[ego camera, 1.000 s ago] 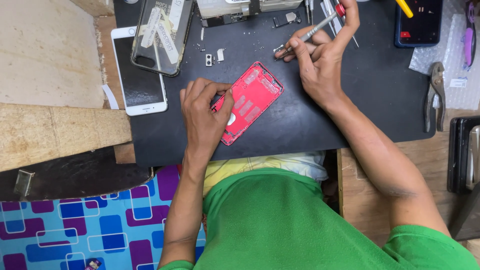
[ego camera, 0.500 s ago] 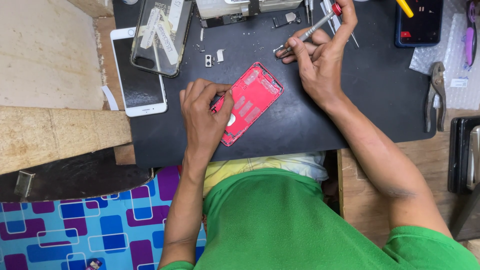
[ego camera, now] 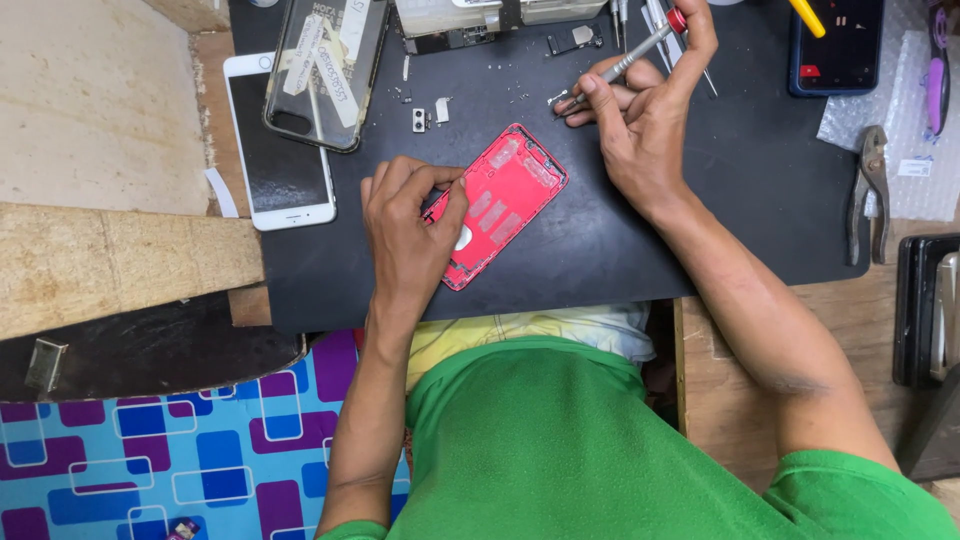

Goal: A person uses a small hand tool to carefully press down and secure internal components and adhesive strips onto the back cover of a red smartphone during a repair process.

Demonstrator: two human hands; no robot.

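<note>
Cataloguing what I see from my remote seat, item by item.

Left hand (ego camera: 408,225): fingers closed on the near-left edge of the thin red rectangular phone housing (ego camera: 500,200), pinning it flat to the black rubber work mat (ego camera: 600,240) on the tabletop.

Right hand (ego camera: 645,125): fingers pinched round a slim grey-shafted screwdriver with a red cap (ego camera: 625,60), its tip down among tiny loose screws and metal bits (ego camera: 425,118) just beyond the housing.

Handling, my judgement: the housing looks light, stiff but easily bent or scratched, slick on its painted face; best held by its long edges, not the open inside.

Beyond the left fingers: a clear plastic phone case with pale paper labels stuck across it (ego camera: 325,70), overlapping a white-fronted phone with a dark screen (ego camera: 275,150).

Far right of the right fingers: grey pliers (ego camera: 868,190), a dark phone (ego camera: 838,45), and a sheet of bubble wrap bearing a small white label (ego camera: 915,165).
</note>
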